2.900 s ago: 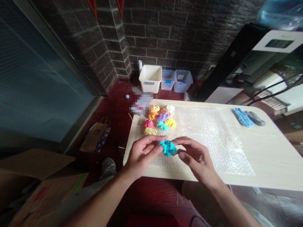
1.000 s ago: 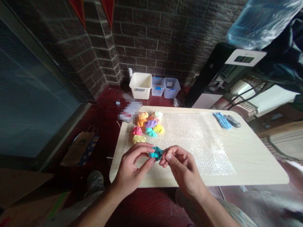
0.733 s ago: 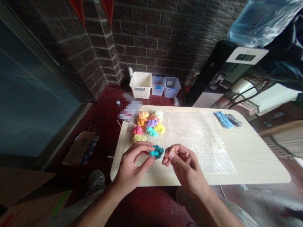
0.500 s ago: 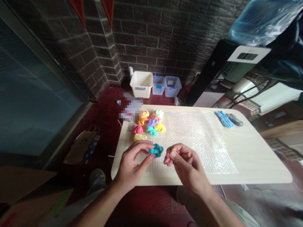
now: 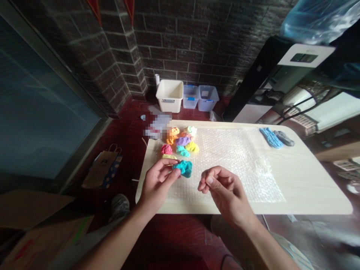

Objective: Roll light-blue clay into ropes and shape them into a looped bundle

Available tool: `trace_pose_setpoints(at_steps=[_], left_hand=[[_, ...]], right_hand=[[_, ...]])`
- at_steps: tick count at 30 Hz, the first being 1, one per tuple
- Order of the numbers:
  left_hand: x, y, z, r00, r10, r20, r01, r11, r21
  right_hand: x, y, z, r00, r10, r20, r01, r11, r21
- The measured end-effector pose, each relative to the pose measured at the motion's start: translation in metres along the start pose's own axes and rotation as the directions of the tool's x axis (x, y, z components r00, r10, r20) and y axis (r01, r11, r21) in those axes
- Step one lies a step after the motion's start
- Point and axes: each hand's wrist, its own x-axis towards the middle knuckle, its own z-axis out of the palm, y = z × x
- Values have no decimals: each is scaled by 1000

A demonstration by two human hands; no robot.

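Note:
In my left hand [image 5: 160, 180], pinched between thumb and fingers, is a teal cloth bundle [image 5: 184, 168] that looks like a balled-up sock. It is held above the near left part of the table. My right hand [image 5: 223, 191] is closed to its right, thumb pressed to the fingertips; I cannot make out anything between them. Just beyond my left hand lie several similar bundles: a pink one [image 5: 166, 149], a turquoise one [image 5: 182, 151], a purple one [image 5: 183, 141], a yellow one [image 5: 192, 146] and an orange one [image 5: 172, 140]. My fingers partly cover a pale yellow-green bundle [image 5: 168, 156].
Bubble wrap [image 5: 233, 161] covers the middle of the light wooden table [image 5: 315, 180]. A blue knitted piece [image 5: 271, 138] and a grey one [image 5: 284, 138] lie at the far right. A cream bin [image 5: 170, 96] and two clear boxes [image 5: 207, 99] stand on the floor by the brick wall.
My left hand has turned the teal bundle and grips it more closely by its left side. My right hand stays closed. The whole view has shifted slightly.

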Motion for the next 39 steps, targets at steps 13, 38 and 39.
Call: trace_pose_setpoints(at_steps=[13,38,39], left_hand=[[4,3,1,998,-35,-53,27,990,-135],[3,13,-12,994,30,108,-5,975,-224],[3,14,-13,994,30,108,-6,977,-214]], right_hand=[[1,-6,4,998,-7,-67,5,999,-37],[-52,80,49,603,722,338,411,82,-908],[-49,77,49,623,693,362,409,105,-906]])
